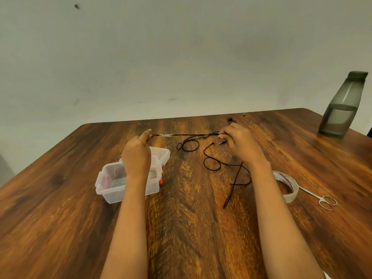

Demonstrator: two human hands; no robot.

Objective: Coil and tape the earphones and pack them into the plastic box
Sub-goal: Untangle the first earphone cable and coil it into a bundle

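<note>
The left grip pinches one end of the earphones between thumb and forefinger. The right grip has its fingers curled round the cable further along, fingertips pressed together on it. Between the two, one run of cable is drawn straight and taut above the counter, parallel to its far edge. That tension probably keeps the strands lying together, since a pale band, seemingly tape, wraps the run close to the left grip. The rest of the cable hangs slack from the right grip and lies in loose loops on the middle of the counter, with the plug just beside the right fingers. So the coiling looks far from finished.

An earbud lies near the far edge, beyond the right grip.

The plastic box sits open toward the left edge, under the left wrist, its lid thrown back toward the far edge. No earphones are in it yet. Something dark and reddish shows through its clear walls, but the forearm hides much of it and I cannot tell what it is.

The tape roll and scissors wait by the right edge, within easy reach of the right arm. A grey bottle stands at the far right corner.
</note>
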